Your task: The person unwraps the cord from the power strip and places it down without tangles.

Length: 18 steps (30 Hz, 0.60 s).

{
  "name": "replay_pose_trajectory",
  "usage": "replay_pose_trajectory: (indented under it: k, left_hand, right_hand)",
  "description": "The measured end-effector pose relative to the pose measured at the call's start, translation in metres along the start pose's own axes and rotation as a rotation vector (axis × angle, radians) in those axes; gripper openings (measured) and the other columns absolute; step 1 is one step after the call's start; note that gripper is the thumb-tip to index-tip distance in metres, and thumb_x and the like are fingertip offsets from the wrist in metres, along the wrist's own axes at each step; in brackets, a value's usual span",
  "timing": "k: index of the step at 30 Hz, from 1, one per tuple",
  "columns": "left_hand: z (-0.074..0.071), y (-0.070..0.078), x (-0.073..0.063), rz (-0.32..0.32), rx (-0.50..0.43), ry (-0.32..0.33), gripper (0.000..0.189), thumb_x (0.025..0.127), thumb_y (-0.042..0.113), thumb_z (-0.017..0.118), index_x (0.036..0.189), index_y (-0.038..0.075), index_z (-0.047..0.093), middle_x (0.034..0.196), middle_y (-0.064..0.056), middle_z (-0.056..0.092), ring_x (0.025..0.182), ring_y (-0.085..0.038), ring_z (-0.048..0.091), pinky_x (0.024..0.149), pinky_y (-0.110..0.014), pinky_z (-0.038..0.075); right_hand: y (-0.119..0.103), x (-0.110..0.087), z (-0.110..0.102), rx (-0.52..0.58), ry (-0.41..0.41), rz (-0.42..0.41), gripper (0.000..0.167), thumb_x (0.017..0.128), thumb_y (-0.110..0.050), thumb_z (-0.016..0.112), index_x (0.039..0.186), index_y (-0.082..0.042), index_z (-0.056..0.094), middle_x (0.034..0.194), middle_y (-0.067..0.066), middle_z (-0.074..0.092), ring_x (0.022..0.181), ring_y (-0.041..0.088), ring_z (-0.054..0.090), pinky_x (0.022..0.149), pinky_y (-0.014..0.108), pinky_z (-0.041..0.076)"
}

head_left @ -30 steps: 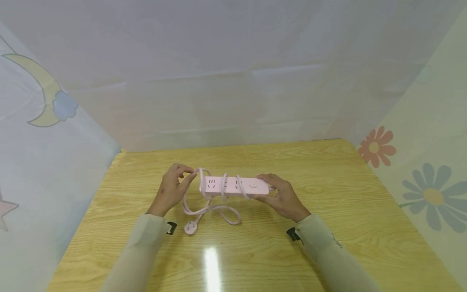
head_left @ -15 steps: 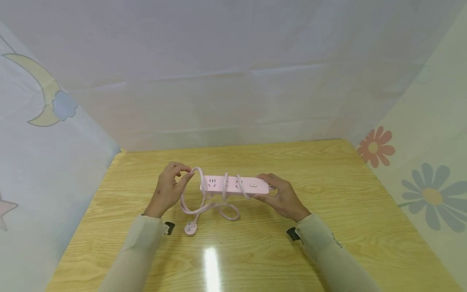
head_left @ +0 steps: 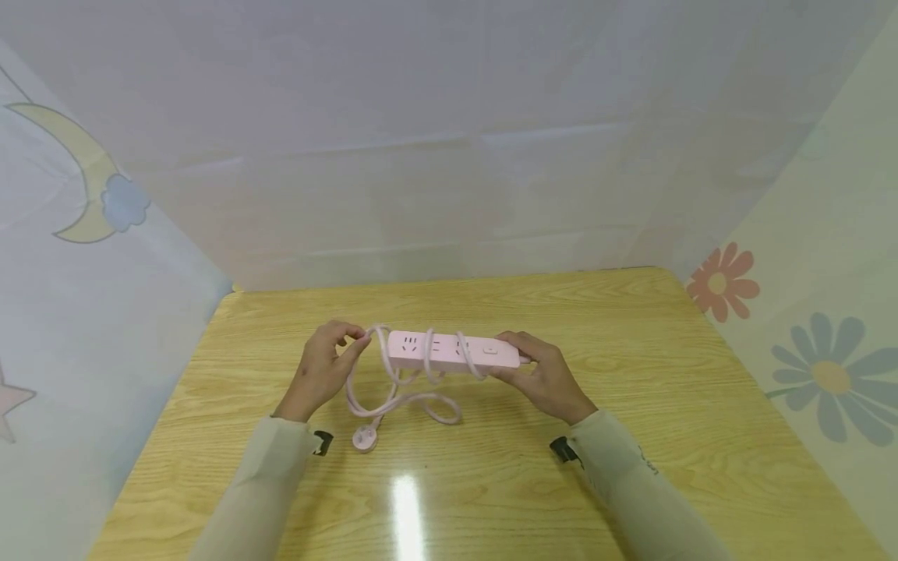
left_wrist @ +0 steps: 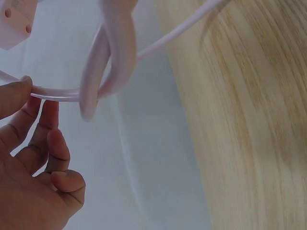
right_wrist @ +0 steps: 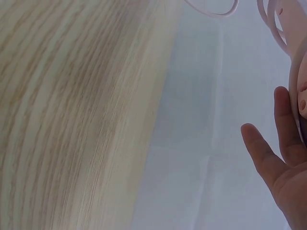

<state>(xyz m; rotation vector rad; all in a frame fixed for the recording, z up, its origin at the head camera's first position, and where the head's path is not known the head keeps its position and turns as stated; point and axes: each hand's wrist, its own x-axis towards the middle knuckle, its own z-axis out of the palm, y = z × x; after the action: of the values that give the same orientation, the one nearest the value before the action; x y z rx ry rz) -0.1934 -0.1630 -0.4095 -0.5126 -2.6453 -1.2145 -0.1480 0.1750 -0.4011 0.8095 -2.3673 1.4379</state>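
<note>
A pink power strip [head_left: 447, 358] is raised above the table, its socket face up, with its cord [head_left: 429, 357] wound round it in several loose turns. The right hand [head_left: 547, 382] grips the strip's right end, thumb on the near side and fingers on the far side. Off the left end, the left hand [head_left: 321, 372] pinches the cord between thumb and fingertips. Its pinch on the cord [left_wrist: 62, 94] shows up close in the left wrist view. The rest of the cord hangs in a loop below, and the plug [head_left: 365, 439] lies near the left sleeve, prongs up.
A wood-grain table [head_left: 491, 499] spans the front. A pale cloth backdrop [head_left: 449, 195] stands behind it, with printed side panels left and right. Dark bands [head_left: 563, 449] sit at both wrists.
The left hand has moved slightly left with the pinched cord. The strip's left end has tilted up a little, and the plug has shifted slightly. The right hand keeps its grip.
</note>
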Motion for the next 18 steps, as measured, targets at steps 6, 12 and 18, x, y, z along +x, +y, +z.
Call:
replay_pose_trajectory:
  k: [6, 12, 18]
  left_hand:
    - [-0.001, -0.006, -0.002, -0.02, -0.017, -0.028, 0.016, 0.101, 0.015, 0.062, 0.108, 0.002, 0.069, 0.104, -0.011, 0.066, 0.098, -0.029, 0.052, 0.085, -0.05, 0.043]
    - [-0.004, -0.01, -0.004, 0.087, 0.009, -0.014, 0.018, 0.098, 0.006, 0.064, 0.113, 0.001, 0.071, 0.102, -0.009, 0.068, 0.094, -0.027, 0.055, 0.082, -0.05, 0.045]
    - [-0.007, -0.014, -0.009, 0.172, -0.02, -0.039, 0.014, 0.095, 0.002, 0.066, 0.106, 0.005, 0.074, 0.103, -0.006, 0.07, 0.098, -0.026, 0.057, 0.085, -0.049, 0.046]
  right_hand:
    - [0.0, 0.0, 0.0, 0.002, -0.003, 0.014, 0.039, 0.081, 0.007, 0.077, 0.118, 0.006, 0.065, 0.109, 0.015, 0.069, 0.097, 0.016, 0.063, 0.08, 0.033, 0.054]
    - [-0.001, -0.001, 0.0, -0.02, 0.014, 0.017, 0.041, 0.081, 0.007, 0.078, 0.12, 0.007, 0.064, 0.111, 0.017, 0.068, 0.097, 0.018, 0.063, 0.079, 0.044, 0.055]
    - [0.003, -0.002, 0.001, -0.049, 0.028, 0.007, 0.043, 0.079, 0.009, 0.078, 0.12, 0.009, 0.063, 0.109, 0.017, 0.068, 0.095, 0.015, 0.062, 0.079, 0.036, 0.054]
